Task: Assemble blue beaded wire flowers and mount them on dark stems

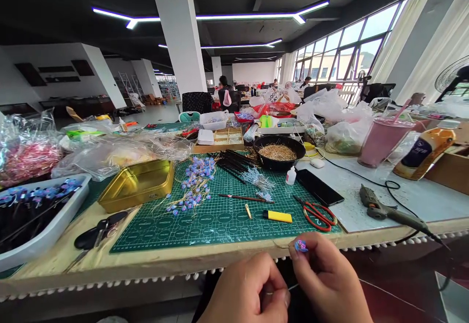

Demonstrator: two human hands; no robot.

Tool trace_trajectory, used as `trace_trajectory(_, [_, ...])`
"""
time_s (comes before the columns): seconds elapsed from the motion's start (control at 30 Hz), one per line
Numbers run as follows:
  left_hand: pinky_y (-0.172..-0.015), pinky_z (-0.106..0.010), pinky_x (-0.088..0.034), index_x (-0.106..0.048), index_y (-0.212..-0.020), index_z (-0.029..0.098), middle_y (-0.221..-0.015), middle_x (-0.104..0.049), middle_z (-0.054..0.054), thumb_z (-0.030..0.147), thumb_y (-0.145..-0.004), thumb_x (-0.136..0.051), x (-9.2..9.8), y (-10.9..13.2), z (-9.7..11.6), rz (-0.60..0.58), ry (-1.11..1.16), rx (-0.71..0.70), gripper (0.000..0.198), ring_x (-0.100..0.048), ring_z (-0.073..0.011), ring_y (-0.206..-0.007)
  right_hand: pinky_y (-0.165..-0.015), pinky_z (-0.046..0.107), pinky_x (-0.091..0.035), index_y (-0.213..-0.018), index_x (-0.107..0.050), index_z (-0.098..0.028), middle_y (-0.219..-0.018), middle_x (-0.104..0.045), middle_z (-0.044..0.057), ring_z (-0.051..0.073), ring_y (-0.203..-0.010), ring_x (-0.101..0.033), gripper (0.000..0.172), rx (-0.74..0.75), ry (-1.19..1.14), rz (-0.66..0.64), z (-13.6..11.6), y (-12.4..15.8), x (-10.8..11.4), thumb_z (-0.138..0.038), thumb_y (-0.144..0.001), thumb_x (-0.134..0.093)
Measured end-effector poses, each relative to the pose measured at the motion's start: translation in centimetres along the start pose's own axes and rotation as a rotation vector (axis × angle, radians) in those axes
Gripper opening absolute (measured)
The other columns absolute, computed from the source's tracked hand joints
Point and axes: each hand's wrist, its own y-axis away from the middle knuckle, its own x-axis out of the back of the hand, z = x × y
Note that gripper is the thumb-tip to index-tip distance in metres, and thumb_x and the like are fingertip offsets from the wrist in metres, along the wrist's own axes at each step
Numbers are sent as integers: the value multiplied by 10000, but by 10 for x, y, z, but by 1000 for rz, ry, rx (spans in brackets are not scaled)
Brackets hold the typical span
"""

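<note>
Both my hands are low in front of the table edge. My right hand (328, 279) pinches a small blue and pink bead flower (301, 245) between its fingertips. My left hand (245, 291) is curled closed beside it, pinching what looks like a thin wire that runs toward the right hand. On the green cutting mat (205, 215) lie a heap of blue bead flowers on wires (194, 183), a yellow lighter (277, 216), red-handled scissors (318, 214) and a thin dark stick (244, 198).
A gold tin (137, 184) sits left of the mat, black scissors (97, 235) near the front edge, a grey tray (40, 215) at far left. A black bowl (279, 152), phone (319, 187), glue gun (384, 210), pink drink (383, 139) and bottle (425, 151) stand to the right. People sit far back.
</note>
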Motion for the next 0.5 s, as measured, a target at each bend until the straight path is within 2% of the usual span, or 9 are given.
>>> trace_trajectory(0.13, [-498,-219,-293,-473,-649,208,-563,-455,38,174,-705,-522,0,4,-2,25,42,39,82,-412,-118,-533,-511,187,-461,-769,-593,-233,-634,-589,-18,131,-554,-546,99,-73,-92,46,0,-1,2,-252,-862,-566])
trace_trajectory(0.27, [-534,-230,-323,-506,-649,206,-593,-488,20,213,-755,-540,8,10,4,184,84,69,112,-432,-129,-561,-449,173,-376,-742,-561,-225,-615,-485,-38,106,-518,-414,209,-330,-394,145,1,-6,10,-386,-856,-630])
trace_trajectory(0.33, [-536,-236,-332,-517,-664,209,-598,-502,14,251,-804,-537,10,11,8,295,117,51,147,-444,-132,-558,-437,170,-338,-718,-546,-217,-595,-415,-52,96,-506,-333,269,-437,-548,110,0,-4,11,-431,-822,-670])
trace_trajectory(0.4, [-546,-246,-349,-535,-679,213,-605,-530,4,283,-834,-537,10,10,11,372,120,18,171,-469,-142,-567,-460,172,-336,-692,-549,-207,-588,-395,-55,94,-519,-305,303,-496,-643,39,-4,3,8,-446,-782,-712])
trace_trajectory(0.5, [-601,-265,-389,-571,-701,213,-663,-604,-22,303,-853,-535,5,7,13,392,122,0,180,-533,-171,-637,-494,181,-326,-653,-550,-195,-586,-409,-48,98,-539,-306,338,-560,-714,24,-11,16,-3,-461,-739,-741])
